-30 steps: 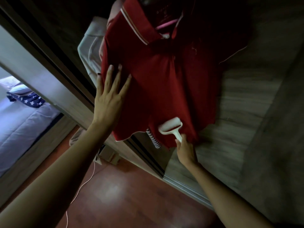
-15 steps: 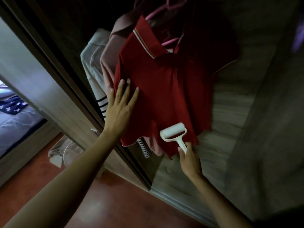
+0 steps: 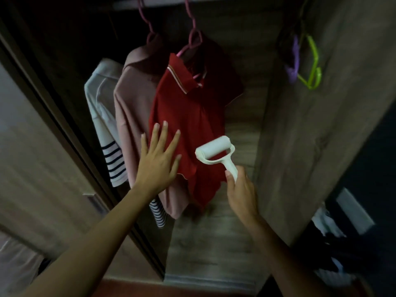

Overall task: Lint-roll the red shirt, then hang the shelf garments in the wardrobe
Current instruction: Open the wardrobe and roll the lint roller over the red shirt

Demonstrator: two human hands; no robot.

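Red shirt [image 3: 188, 125]: centre frame, hanging on a pink hanger [image 3: 194, 37] inside the wardrobe [image 3: 300, 146]. Left hand [image 3: 157, 161]: fingers [image 3: 164, 133] spread wide and flat against the shirt's lower left front, gripping nothing. Right hand [image 3: 241, 191]: lower right of centre, fingers curled tight round the handle of a white lint roller [image 3: 214, 150]; roller head lies over the shirt's lower right edge, above the fingers. Left of the shirt: pink garment [image 3: 132, 108], then white striped-sleeve garment [image 3: 105, 116]. Upper right: green hanger [image 3: 314, 67], purple hanger [image 3: 293, 61].
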